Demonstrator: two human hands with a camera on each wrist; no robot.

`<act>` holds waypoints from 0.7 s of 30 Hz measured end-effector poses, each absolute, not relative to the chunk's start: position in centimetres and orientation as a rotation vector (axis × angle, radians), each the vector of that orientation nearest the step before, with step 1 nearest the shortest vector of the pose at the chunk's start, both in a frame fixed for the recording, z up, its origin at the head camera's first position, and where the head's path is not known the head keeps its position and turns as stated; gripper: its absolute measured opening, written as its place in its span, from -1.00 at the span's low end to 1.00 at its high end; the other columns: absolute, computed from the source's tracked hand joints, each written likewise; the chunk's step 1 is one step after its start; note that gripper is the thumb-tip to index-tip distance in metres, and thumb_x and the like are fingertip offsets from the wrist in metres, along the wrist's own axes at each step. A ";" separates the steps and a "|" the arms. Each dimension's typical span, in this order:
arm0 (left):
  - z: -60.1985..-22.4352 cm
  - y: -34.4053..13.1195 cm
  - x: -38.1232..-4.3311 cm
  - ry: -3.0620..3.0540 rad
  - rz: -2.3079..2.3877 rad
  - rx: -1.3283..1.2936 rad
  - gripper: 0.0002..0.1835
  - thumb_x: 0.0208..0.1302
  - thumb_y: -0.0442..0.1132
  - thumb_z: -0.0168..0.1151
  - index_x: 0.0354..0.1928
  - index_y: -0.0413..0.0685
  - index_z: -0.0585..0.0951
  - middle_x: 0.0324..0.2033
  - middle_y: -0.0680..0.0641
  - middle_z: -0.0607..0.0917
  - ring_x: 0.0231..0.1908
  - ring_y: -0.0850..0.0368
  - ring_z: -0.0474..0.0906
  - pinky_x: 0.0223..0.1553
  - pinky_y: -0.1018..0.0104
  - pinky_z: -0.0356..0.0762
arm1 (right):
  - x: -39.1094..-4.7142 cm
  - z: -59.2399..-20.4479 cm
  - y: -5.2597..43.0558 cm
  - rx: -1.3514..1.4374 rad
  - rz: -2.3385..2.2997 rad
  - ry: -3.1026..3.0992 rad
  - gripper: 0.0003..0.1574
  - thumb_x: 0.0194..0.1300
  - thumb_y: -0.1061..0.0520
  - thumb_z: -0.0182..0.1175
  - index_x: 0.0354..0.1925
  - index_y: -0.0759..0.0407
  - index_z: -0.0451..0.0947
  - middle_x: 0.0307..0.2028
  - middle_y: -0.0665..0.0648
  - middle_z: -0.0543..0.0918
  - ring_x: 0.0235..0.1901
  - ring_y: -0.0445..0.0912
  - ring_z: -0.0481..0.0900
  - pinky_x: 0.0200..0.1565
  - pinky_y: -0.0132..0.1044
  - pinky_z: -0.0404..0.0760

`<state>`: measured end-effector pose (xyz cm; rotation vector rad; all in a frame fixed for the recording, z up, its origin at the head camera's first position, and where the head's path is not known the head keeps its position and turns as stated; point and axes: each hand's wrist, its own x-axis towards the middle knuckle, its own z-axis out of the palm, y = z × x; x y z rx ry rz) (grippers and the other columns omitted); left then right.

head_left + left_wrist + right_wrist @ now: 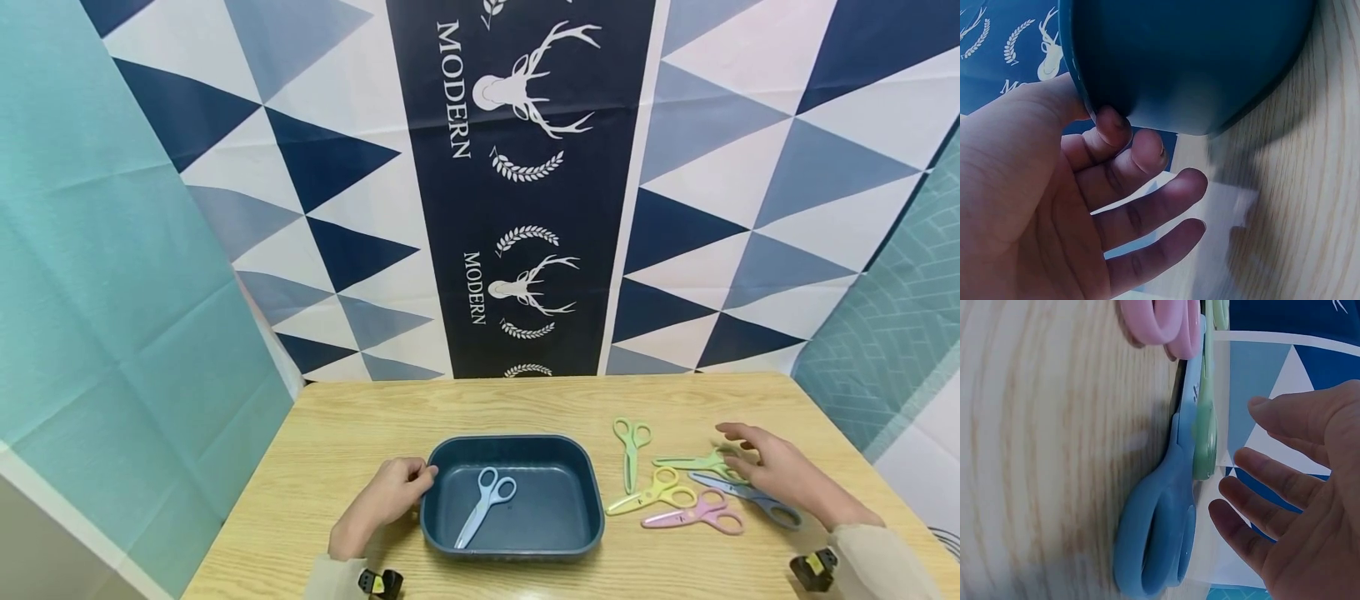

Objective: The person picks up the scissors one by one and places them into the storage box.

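Observation:
My left hand (390, 500) pinches the left rim of a dark blue tray (551, 504) between thumb and index finger; in the left wrist view its other fingers stay off the wall. A light blue pair of scissors (474, 515) lies in the tray, handles toward the back. My right hand (787, 475) hovers with spread fingers over the handles of a green pair of scissors (684, 462), holding nothing. Under that hand lies a blue pair of scissors (1169, 481), its handles nearest the right wrist camera. The green handle is partly hidden by the fingers in the head view.
Left of the right hand lie a yellow pair of scissors (648, 493), a pink pair (693, 514) and an upright-pointing light green pair (631, 454). All rest on a wooden table (360, 417). A patterned cloth (525, 200) hangs behind the table's back edge.

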<state>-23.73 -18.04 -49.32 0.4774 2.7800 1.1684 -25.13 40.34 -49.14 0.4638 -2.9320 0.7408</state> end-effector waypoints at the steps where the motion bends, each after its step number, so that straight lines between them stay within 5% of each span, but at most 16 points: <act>1: -49.3 -18.0 -23.7 2.781 1.164 0.474 -0.55 0.56 -0.04 0.11 -0.58 -0.02 0.47 -0.70 0.14 0.44 -0.63 0.27 0.40 -0.52 0.42 0.37 | -25.1 -49.2 40.4 0.465 0.743 -2.930 -0.38 0.34 0.26 0.32 0.29 0.46 0.42 0.13 0.52 0.58 0.03 0.44 0.58 -0.04 0.30 0.60; 21: -49.2 -18.0 -23.7 2.773 1.173 0.465 -0.56 0.55 -0.07 0.12 -0.57 -0.03 0.47 -0.69 0.14 0.43 -0.62 0.28 0.40 -0.52 0.43 0.37 | -25.4 -49.4 40.5 0.419 0.740 -2.975 -0.50 0.27 0.33 0.33 0.16 0.44 0.54 -0.03 0.34 0.71 -0.05 0.27 0.65 -0.11 0.08 0.67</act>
